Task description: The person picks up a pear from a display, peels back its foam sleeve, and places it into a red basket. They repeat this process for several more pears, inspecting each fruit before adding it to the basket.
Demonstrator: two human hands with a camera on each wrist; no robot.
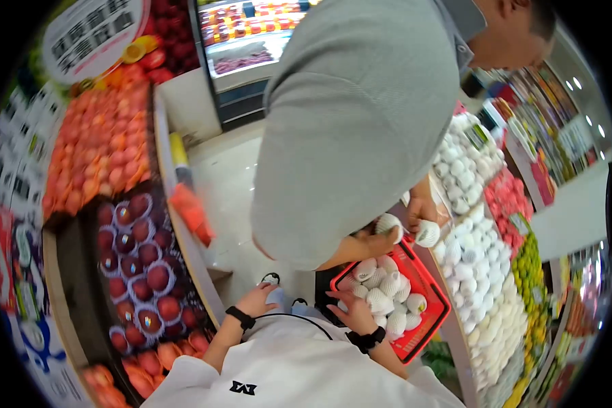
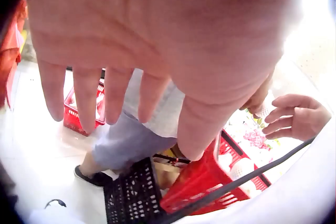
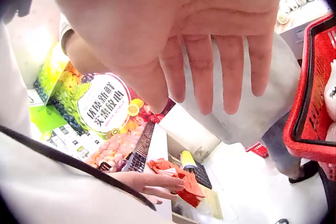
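Left grip (image 1: 256, 300) observed spread, fingers extended, holding nothing. Right grip (image 1: 355, 312) likewise spread and unladen, near the red basket (image 1: 434, 331) containing white-netted fruit (image 1: 381, 300).

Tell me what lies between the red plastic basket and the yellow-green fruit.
Head view: past the basket, a pale shelf edge, then heaped white foam-netted fruit.

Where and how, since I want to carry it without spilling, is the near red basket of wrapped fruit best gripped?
Probably grip the near basket by opposite sides of its rim, coming from the camera wearer's side: the right wrist view shows a broad lip to hook, wrapped fruit crowds the inside, and the other person's hands are at the far edge.
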